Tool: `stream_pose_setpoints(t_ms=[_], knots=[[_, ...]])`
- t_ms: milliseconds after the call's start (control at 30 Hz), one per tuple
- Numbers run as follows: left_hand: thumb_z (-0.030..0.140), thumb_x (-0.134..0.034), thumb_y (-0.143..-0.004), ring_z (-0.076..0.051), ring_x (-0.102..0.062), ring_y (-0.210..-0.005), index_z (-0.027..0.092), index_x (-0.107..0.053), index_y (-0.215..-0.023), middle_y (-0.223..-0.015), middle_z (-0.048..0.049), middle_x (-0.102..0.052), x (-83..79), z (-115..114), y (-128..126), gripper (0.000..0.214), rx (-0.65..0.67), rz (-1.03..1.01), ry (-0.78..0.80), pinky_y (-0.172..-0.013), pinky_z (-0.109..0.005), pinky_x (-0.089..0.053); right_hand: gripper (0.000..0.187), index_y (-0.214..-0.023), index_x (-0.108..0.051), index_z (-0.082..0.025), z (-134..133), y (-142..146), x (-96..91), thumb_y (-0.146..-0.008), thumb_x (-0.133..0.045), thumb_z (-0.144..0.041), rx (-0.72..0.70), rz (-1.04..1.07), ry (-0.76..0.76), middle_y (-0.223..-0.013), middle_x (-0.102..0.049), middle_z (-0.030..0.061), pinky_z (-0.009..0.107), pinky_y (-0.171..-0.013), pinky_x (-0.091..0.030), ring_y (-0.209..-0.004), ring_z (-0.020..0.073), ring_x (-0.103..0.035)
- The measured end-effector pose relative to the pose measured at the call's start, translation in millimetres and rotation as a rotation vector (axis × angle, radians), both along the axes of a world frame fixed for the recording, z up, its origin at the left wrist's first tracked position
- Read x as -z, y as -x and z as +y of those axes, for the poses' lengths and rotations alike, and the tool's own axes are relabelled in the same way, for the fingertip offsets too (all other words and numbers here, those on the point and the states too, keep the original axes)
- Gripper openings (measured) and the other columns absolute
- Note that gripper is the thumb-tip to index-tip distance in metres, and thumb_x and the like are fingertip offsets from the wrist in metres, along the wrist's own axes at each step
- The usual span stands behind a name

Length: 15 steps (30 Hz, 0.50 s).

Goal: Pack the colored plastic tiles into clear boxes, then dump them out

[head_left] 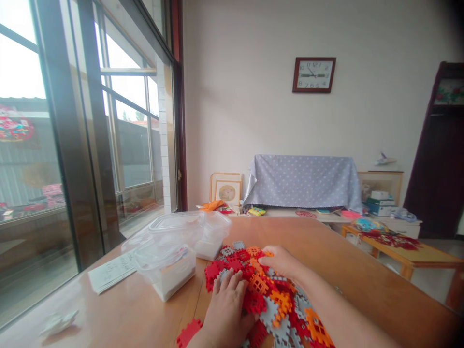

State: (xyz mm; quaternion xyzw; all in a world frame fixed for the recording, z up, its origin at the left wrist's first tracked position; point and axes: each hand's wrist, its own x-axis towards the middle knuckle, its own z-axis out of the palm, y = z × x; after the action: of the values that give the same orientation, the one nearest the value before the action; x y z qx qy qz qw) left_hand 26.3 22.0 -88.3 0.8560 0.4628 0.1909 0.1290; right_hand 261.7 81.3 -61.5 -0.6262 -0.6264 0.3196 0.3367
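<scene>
"Touching the toothed pieces (270, 309), were both hands?"

"Yes; they lay heaped at lower centre, under the left hand (227, 307), fingers loosely spread, and against the right hand (281, 262). Whether that one grasped any, I couldn't tell."

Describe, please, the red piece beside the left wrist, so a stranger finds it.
On the wooden table, find the heap of toothed pieces and the left hand. Left of that wrist is the red piece, set apart from the heaped others.
</scene>
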Motion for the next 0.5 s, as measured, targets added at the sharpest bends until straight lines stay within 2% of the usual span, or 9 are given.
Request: stream_pose_setpoints(t_ms=[133,200,267,333,400,433,500], knots=[[0.081,-0.07,-0.062,-0.043,-0.025,-0.15,0.016,-0.05,-0.147,-0.16,-0.0175,-0.039,-1.8,-1,0,0.109,-0.041,-0.008,0.011,-0.124,-0.058,-0.014,0.053,-0.116,-0.071,-0.022,-27,5,-20.9,-0.085,-0.062,-0.064,-0.183,0.149,0.054,-0.106,-0.076,0.0056,0.025,-0.064,-0.047,-0.092,0.0215,-0.067],[0.088,-0.065,-0.06,-0.044,-0.03,-0.147,0.012,-0.049,-0.146,-0.157,-0.0225,-0.041,-3.2,-1,-1,0.117,-0.075,-0.029,-0.009,-0.122,-0.058,-0.018,0.059,-0.119,-0.07,-0.024,-33,-8,-25.1,-0.086,-0.056,-0.071,-0.136,0.2,0.063,-0.115,-0.075,0.0078,0.029,-0.07,-0.049,-0.101,0.024,-0.067],[0.089,-0.061,-0.063,-0.043,-0.043,-0.137,0.013,-0.057,-0.136,-0.146,-0.0227,-0.053,-6.0,-1,0,0.105,-0.123,-0.062,-0.049,-0.116,-0.058,-0.028,0.064,-0.12,-0.069,-0.024,-34,-32,-22.1,-0.087,-0.049,-0.075,0.035,0.185,0.016,-0.116,-0.075,0.0094,0.034,-0.078,-0.052,-0.103,0.0257,-0.068],[0.087,-0.057,-0.07,-0.04,-0.056,-0.119,0.017,-0.065,-0.117,-0.126,-0.0187,-0.064,-9.9,-2,0,0.085,-0.186,-0.088,-0.097,-0.106,-0.054,-0.039,0.067,-0.114,-0.072,-0.021,-34,-61,-13.2,-0.085,-0.047,-0.076,0.231,0.081,-0.081,-0.114,-0.076,0.0102,0.038,-0.09,-0.052,-0.108,0.0282,-0.069],[0.083,-0.054,-0.077,-0.036,-0.06,-0.106,0.018,-0.067,-0.102,-0.111,-0.0153,-0.067,-13.8,-2,0,0.07,-0.245,-0.099,-0.135,-0.096,-0.05,-0.044,0.069,-0.112,-0.073,-0.018,-36,-88,-1.2,-0.078,-0.058,-0.076,0.303,0.024,-0.095,-0.122,-0.073,0.0141,0.042,-0.102,-0.047,-0.121,0.0335,-0.063],[0.081,-0.053,-0.079,-0.035,-0.06,-0.104,0.018,-0.067,-0.102,-0.11,-0.0147,-0.066,-15.1,-3,0,0.068,-0.26,-0.105,-0.147,-0.094,-0.049,-0.045,0.072,-0.117,-0.071,-0.018,-39,-99,5.4,-0.074,-0.063,-0.075,0.326,0.006,-0.083,-0.127,-0.071,0.0156,0.044,-0.105,-0.045,-0.125,0.0356,-0.061],[0.079,-0.055,-0.079,-0.036,-0.059,-0.109,0.019,-0.067,-0.115,-0.117,-0.015,-0.065,-15.9,-4,-1,0.071,-0.231,-0.12,-0.147,-0.095,-0.049,-0.045,0.08,-0.126,-0.068,-0.02,-45,-114,19.4,-0.065,-0.074,-0.071,0.345,-0.033,-0.045,-0.134,-0.067,0.0159,0.046,-0.108,-0.044,-0.131,0.0379,-0.057]])
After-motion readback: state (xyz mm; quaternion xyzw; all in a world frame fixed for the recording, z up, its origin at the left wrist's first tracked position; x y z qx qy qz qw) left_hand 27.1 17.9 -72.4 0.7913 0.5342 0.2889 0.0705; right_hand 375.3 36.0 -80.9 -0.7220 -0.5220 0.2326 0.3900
